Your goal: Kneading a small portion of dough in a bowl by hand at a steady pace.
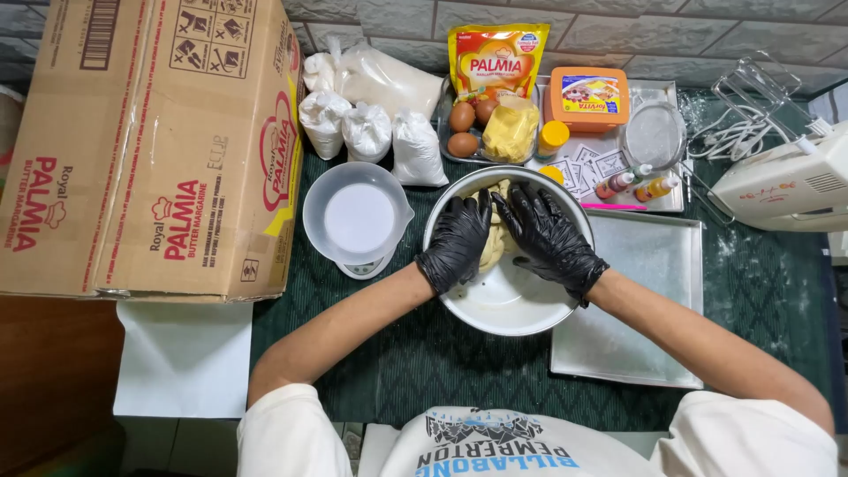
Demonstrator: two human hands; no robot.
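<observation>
Left hand (pixel 457 240): wearing a black glove, pressing curled fingers onto the dough (pixel 491 237).
Right hand (pixel 549 237): gloved, fingers spreading over the same dough.
Dough: sitting in the metal bowl (pixel 508 309) on the counter (pixel 424 353).
Nearby: white measuring jug (pixel 357 216) standing just beside the bowl.

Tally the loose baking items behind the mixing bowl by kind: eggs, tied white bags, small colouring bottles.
Eggs: 3
Tied white bags: 5
Small colouring bottles: 2
Total: 10
Both gloved hands, left hand and right hand, are in the metal bowl on the dough.
</observation>
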